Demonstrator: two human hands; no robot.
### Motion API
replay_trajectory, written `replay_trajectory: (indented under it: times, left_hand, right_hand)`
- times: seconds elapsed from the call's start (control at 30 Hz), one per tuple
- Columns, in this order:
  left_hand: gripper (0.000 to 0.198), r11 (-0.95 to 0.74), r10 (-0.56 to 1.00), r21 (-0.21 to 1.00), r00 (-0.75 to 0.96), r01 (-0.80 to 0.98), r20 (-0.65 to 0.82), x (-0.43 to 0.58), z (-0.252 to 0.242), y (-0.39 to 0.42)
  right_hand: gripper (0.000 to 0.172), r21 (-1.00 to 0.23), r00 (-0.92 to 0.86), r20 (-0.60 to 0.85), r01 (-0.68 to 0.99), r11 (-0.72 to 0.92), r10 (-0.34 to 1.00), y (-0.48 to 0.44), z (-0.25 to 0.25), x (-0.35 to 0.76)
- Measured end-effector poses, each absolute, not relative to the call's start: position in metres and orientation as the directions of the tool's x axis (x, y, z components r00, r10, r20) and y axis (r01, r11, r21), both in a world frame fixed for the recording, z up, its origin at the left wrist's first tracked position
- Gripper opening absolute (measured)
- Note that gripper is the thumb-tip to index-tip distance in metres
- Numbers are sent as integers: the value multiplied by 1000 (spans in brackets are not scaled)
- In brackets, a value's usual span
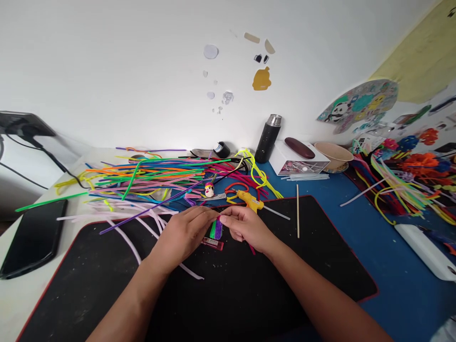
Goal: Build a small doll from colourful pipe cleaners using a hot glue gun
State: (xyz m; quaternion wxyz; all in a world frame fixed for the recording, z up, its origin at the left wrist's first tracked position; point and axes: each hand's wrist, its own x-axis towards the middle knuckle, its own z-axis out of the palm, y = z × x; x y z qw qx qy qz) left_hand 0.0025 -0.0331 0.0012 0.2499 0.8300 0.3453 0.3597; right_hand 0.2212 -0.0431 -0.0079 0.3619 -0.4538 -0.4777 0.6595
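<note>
My left hand (185, 233) and my right hand (245, 227) meet over a black mat (221, 289), both pinched on a small bundle of folded pipe cleaners (215, 230), green and purple, with a red strand between the fingertips. Under them on the mat lies a small red and clear box (213, 243). A yellow glue gun (250, 201) lies just beyond my right hand. A big heap of coloured pipe cleaners (149, 178) spreads out behind my left hand, with white ones trailing onto the mat.
A thin wooden stick (298, 211) lies on the mat's right side. At the back stand a black flask (268, 138), a white box (297, 161) and a bowl (333, 156). A dark phone (33, 237) lies at left; more pipe cleaners and flowers (409, 180) at right.
</note>
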Motion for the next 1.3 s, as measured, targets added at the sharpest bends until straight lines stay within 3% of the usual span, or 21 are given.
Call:
replay_trajectory:
  times: [0.13, 0.47, 0.6, 0.8, 1.13, 1.3]
  left_hand:
    - [30, -682, 717, 608, 538, 406, 444, 0, 0, -33]
    - [23, -626, 762, 676, 491, 390, 422, 2, 0, -34]
    - [18, -479, 864, 807, 348, 345, 364, 7, -1, -35]
    - [49, -210, 923, 949, 369, 237, 112, 17, -5, -41]
    - [35, -310, 919, 927, 316, 211, 235, 18, -12, -38]
    - [34, -300, 930, 923, 289, 240, 227, 16, -10, -38]
  right_hand:
    - [50, -959, -316, -256, -35, -281, 913, -42, -10, 222]
    - [50, -967, -327, -246, 16, -255, 912, -42, -8, 219]
    - [48, -968, -282, -225, -44, -247, 933, -40, -7, 216]
    - [47, -979, -179, -190, -34, -199, 965, -37, -1, 211]
    - [44, -982, -198, -187, 50, -180, 962, -41, 2, 206]
    - [42, -983, -207, -178, 85, -163, 962, -41, 4, 210]
